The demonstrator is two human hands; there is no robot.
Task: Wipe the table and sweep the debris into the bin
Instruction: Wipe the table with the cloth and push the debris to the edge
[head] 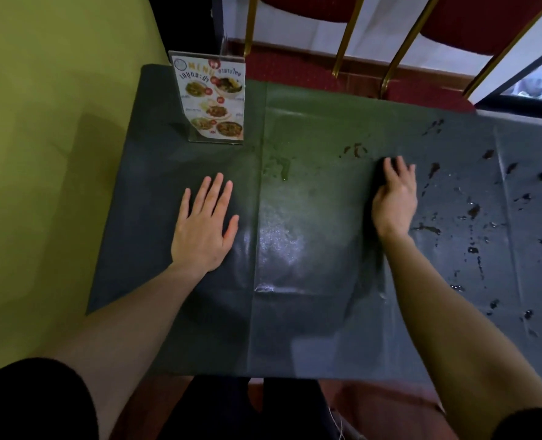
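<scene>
- The table (310, 249) was covered by a dark green sheet; dark debris (472, 211) and wet spots lay scattered over its right part, with a smear near the middle.
- The right hand (395, 198) rested at the edge of the mess, fingers curled over something dark, perhaps a cloth or a fold of the sheet; I cannot tell which.
- The left hand (204, 227) lay flat, fingers spread, holding nothing, likely pinning the sheet.
- A menu stand (212, 96) stood at the far left, well apart from the mess.
- No bin was visible.
</scene>
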